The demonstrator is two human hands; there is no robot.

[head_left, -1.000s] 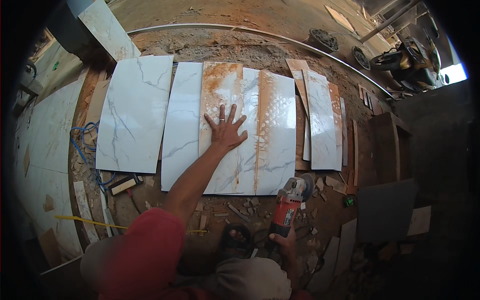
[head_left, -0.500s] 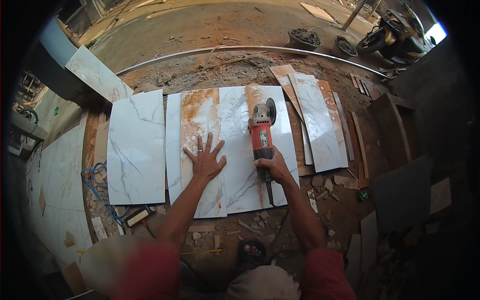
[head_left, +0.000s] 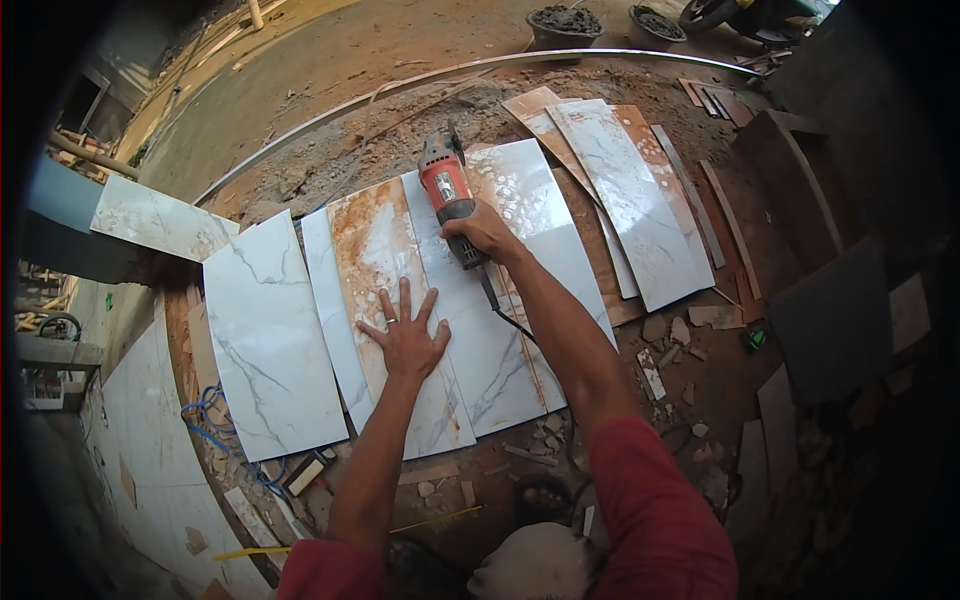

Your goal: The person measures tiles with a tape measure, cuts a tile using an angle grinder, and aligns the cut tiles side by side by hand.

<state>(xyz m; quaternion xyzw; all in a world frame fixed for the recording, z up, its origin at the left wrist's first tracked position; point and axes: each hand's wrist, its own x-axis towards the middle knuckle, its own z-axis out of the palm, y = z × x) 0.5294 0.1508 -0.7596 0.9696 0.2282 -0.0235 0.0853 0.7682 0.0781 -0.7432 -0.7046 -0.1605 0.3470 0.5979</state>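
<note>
I look down on a stretch of brown, rubble-strewn earth (head_left: 300, 165), by far the biggest thing in my view. Over its middle lies a wide white tile with grey veins and a glossy face (head_left: 470, 365). A separate white, grey-veined tile (head_left: 270, 340) lies to the left of it, and a fanned pile of white and brown tiles (head_left: 635, 205) to the right. A flat dark grey slab (head_left: 830, 325) sits further right.

A long, pale, straight-edged strip (head_left: 470, 66) crosses beyond the tiles, bowed by my lens. Partly covering the wide tile is a narrower white tile stained rusty brown (head_left: 372, 240), running away from the person.

Two round dark buckets heaped with grey material (head_left: 563, 40) stand near each other past the strip.

The red and dark grey angle grinder (head_left: 444, 183) is over the upper part of the wide tile, just right of the stained tile, its head pointing away; I can't tell if its disc touches anything. The right hand (head_left: 485, 232) is closed round its dark rear body, and a black power cord (head_left: 492, 292) trails from the end. The left hand (head_left: 408, 345) is spread wide, fingers apart, palm down on the stained tile, gripping nothing. Smallest, I make out a pale ring (head_left: 391, 321) on one finger.
</note>
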